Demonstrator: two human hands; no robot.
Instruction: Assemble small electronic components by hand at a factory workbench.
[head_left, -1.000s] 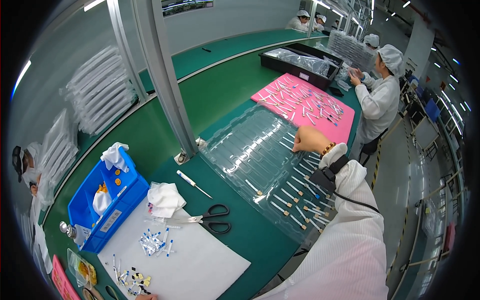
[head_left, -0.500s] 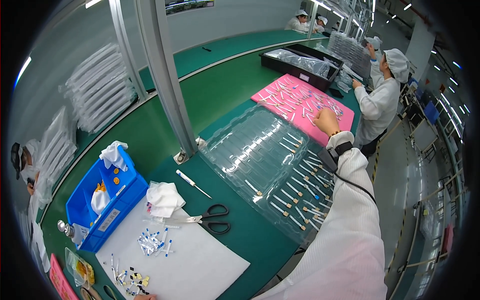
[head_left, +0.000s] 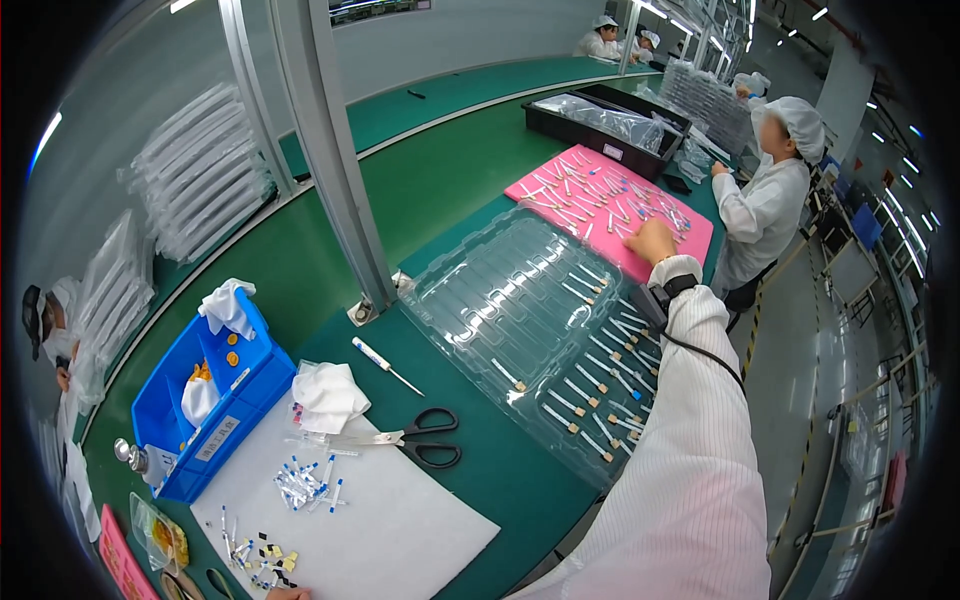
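Note:
My right arm stretches far forward, and my right hand (head_left: 653, 241) is over the near right part of a pink mat (head_left: 632, 262). Its fingers are curled in and point down; what they pinch, if anything, is hidden. Many short white strips with small coloured ends lie scattered on that mat. Just left of my forearm, a clear plastic tray (head_left: 470, 290) holds several white strips with tan ends (head_left: 563, 424). Only a sliver of my left hand (head_left: 290, 594) shows at the lower edge, beside small yellow and black pieces (head_left: 275, 565) on a white sheet (head_left: 400, 520); its fingers are out of sight.
Scissors (head_left: 430, 437), a screwdriver (head_left: 385, 365) and a white cloth (head_left: 330, 398) lie near a blue bin (head_left: 225, 420). A metal post (head_left: 335, 170) rises from the green table. Behind the mat stands a black crate (head_left: 600, 135). A co-worker (head_left: 765, 210) stands at the right.
My right hand stays over the pink mat, its fingers slightly more tucked in. The co-worker at the right has turned their head. Farther back, another person's raised hand has come down.

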